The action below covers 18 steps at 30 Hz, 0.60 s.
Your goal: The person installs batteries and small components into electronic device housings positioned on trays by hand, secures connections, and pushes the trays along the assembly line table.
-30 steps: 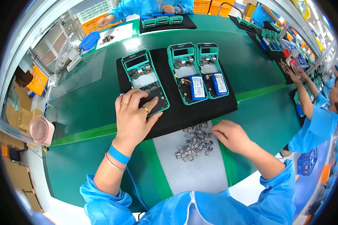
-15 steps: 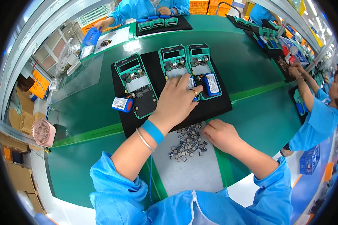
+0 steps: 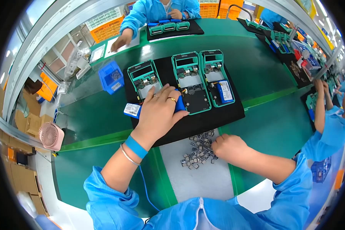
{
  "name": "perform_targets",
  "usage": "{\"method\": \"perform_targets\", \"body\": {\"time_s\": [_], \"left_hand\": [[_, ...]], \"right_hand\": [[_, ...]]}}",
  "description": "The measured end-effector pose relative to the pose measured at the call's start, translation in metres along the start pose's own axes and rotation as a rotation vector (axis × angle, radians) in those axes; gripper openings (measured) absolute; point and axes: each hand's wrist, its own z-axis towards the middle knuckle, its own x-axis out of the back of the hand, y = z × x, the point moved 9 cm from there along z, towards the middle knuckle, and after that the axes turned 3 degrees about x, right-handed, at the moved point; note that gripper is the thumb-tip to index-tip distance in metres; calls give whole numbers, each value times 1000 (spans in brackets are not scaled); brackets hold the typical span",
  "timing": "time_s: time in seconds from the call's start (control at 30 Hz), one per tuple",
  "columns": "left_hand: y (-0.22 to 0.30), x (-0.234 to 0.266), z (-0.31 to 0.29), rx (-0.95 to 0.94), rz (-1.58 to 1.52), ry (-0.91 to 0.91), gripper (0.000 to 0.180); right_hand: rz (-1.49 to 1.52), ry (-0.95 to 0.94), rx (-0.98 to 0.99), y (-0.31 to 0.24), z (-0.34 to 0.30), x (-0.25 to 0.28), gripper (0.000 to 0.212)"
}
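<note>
Three green device housings lie on a black mat [image 3: 168,132]. My left hand [image 3: 157,109], fingers stretched and thumb apart, covers the lower part of the left housing [image 3: 145,74]. A blue battery [image 3: 180,104] shows between its thumb and index finger, beside the middle housing [image 3: 195,100]; whether I grip it is unclear. Another battery [image 3: 132,110] with a white label lies left of my hand. The right housing [image 3: 211,61] has a blue battery [image 3: 225,92] inside. My right hand [image 3: 230,147] is closed, fingertips hidden at a pile of small grey-black parts [image 3: 197,153].
A blue bin [image 3: 112,78] stands on the green table left of the mat. Across the table, a person in blue sits behind more housings [image 3: 168,27]. Another person works at the right. A pink fan [image 3: 51,136] is at the left edge.
My left hand has moved left from the middle housing, whose lower bay now shows bare with its battery outside. The far person's hand has let go of the blue bin, now nearer me.
</note>
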Motion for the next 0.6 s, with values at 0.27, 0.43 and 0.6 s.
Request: {"method": "perform_targets", "body": {"time_s": [0.27, 0.43, 0.6], "left_hand": [[23, -18, 2, -79, -52, -2, 77], [22, -24, 3, -73, -30, 44, 61], [31, -25, 7, -108, -56, 83, 60]], "right_hand": [[202, -162, 34, 38, 32, 33, 8], [400, 537, -117, 104, 71, 102, 5], [-166, 657, 54, 112, 92, 78, 18]]}}
